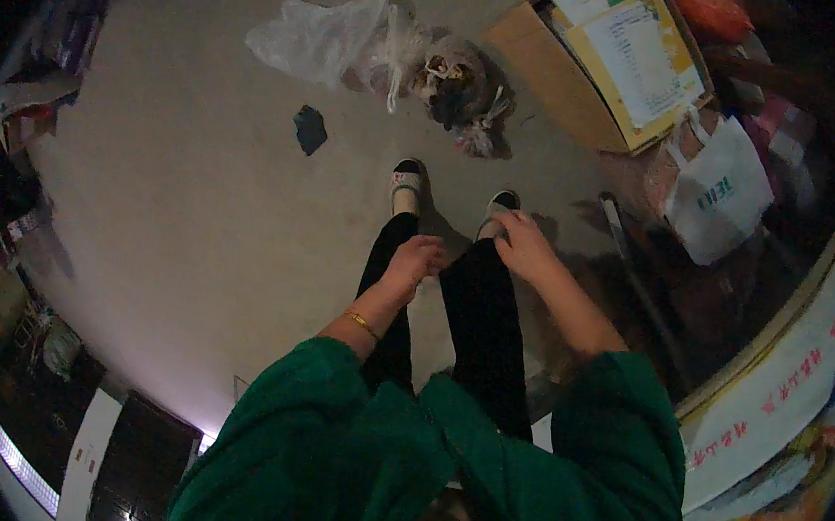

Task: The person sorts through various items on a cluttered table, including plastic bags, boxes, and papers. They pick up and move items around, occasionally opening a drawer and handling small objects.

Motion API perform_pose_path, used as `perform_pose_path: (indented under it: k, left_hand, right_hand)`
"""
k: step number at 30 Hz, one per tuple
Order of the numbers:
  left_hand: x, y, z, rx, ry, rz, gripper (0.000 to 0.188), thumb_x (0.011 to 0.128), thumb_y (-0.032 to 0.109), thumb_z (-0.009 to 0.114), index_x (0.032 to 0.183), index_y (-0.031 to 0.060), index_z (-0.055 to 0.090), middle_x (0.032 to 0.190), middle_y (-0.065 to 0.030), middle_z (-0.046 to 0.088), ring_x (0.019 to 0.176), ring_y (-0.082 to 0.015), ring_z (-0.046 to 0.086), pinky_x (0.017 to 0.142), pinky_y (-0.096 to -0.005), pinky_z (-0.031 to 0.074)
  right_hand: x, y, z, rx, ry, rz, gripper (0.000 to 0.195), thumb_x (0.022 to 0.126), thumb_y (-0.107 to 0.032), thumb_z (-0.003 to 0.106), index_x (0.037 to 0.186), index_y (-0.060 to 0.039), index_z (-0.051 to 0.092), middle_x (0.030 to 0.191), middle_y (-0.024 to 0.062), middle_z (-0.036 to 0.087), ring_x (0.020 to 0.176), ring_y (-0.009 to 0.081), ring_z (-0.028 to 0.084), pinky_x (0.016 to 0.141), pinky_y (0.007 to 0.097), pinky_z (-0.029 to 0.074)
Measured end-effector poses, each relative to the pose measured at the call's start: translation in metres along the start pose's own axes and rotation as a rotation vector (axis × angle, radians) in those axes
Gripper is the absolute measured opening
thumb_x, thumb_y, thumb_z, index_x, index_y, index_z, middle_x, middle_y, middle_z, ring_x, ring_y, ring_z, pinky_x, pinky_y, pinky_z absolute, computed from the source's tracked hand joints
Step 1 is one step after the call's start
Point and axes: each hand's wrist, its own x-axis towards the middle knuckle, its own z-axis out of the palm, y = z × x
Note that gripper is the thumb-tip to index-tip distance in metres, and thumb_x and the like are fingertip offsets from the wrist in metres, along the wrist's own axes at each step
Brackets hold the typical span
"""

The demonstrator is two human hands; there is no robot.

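Observation:
My left hand (417, 262) hangs in front of my left-side black trouser leg with its fingers loosely curled; whether they are closed is hard to see, and nothing shows in it. Near the other knee, my right hand (519, 242) is bent downward over the trouser leg and the shoe behind it. Its fingertips are blurred. On the floor beyond my feet lie a translucent plastic bag (318, 40) and, touching it, a clear bag of mixed scraps (453, 87). A small dark flat piece (311, 130) lies on the floor to their lower left.
An open cardboard box (591, 104) holding papers stands at the upper right, beside a white carrier bag (722, 192). A long bar (641, 282) slants below them. White printed sacks or sheets (774, 393) are at the far right. Assorted goods line the left edge.

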Motion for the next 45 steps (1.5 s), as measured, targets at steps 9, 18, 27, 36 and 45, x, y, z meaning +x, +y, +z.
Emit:
perform_pose_path:
  k: [9,18,27,36,45]
  left_hand:
    - [0.169,0.039,0.003,0.657,0.235,0.320,0.038,0.082,0.025,0.057,0.113,0.0053,0.060,0.104,-0.0190,0.062,0.089,-0.0294,0.062,0.077,-0.0361,0.048]
    - [0.311,0.073,-0.019,1.545,0.197,0.786,0.033,0.082,0.026,0.061,0.115,0.0198,0.064,0.121,-0.0055,0.058,0.121,-0.0286,0.047,0.102,-0.0467,0.034]
    - [0.341,0.088,-0.012,1.157,0.152,0.531,0.047,0.078,0.030,0.065,0.122,0.0145,0.059,0.126,-0.0153,0.054,0.116,-0.0356,0.050,0.101,-0.0436,0.037]
    - [0.283,0.082,-0.010,0.420,0.230,0.415,0.037,0.076,0.014,0.062,0.110,0.0004,0.062,0.099,-0.0166,0.064,0.096,-0.0253,0.058,0.086,-0.0332,0.045]
    - [0.198,0.056,0.000,0.000,0.167,0.323,0.018,0.078,-0.002,0.056,0.095,0.0015,0.062,0.092,-0.0057,0.061,0.083,-0.0161,0.057,0.075,-0.0275,0.046]
  right_hand:
    - [0.141,0.109,0.048,-0.293,-0.047,0.174,0.044,0.079,-0.018,0.059,0.122,-0.0104,0.053,0.121,0.0218,0.053,0.109,0.0395,0.052,0.092,0.0477,0.044]
    - [0.261,0.128,0.072,0.005,-0.103,0.377,0.049,0.082,-0.018,0.057,0.130,-0.0121,0.049,0.138,0.0179,0.042,0.124,0.0336,0.044,0.101,0.0379,0.039]
    - [0.301,0.169,0.099,0.364,-0.193,0.457,0.046,0.081,-0.018,0.058,0.126,-0.0085,0.053,0.139,0.0155,0.039,0.128,0.0320,0.037,0.101,0.0388,0.036]
    - [0.228,0.183,0.071,1.301,0.451,0.524,0.034,0.083,-0.017,0.048,0.115,-0.0101,0.056,0.103,0.0091,0.061,0.095,0.0262,0.057,0.084,0.0405,0.045]
    - [0.198,0.163,0.040,1.583,0.456,0.304,0.036,0.086,-0.008,0.047,0.121,-0.0120,0.052,0.107,0.0042,0.060,0.099,0.0224,0.056,0.086,0.0356,0.047]
